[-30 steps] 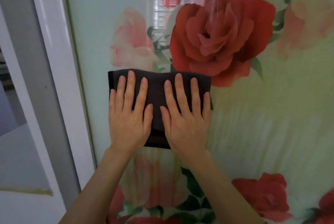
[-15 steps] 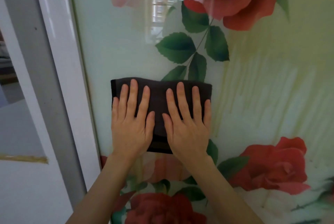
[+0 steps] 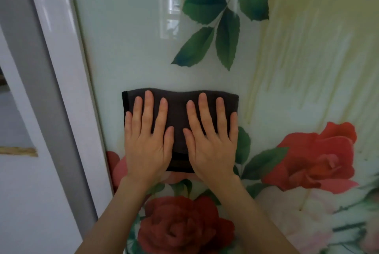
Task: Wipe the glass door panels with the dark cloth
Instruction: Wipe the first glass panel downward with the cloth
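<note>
- I have the dark cloth (image 3: 178, 114) spread flat against the glass door panel (image 3: 127, 38), towards the panel's left side and near the white door frame (image 3: 61, 69).
- The left hand (image 3: 146, 143) lies on the cloth's left half, fingers straight and slightly spread. It presses the cloth to the glass without curling round it.
- The right hand (image 3: 212, 143) lies beside it on the right half, fingers likewise straight and flat. The two thumbs are close but apart.
- The cloth's far edge shows beyond the fingertips, and its near edge shows between the two hands.
- Printed green leaves (image 3: 215, 26) sit beyond the cloth, a red rose (image 3: 315, 157) to its right, and a darker rose (image 3: 182, 227) nearer me between the forearms.
- A window reflection (image 3: 174, 3) shows on the far glass.
</note>
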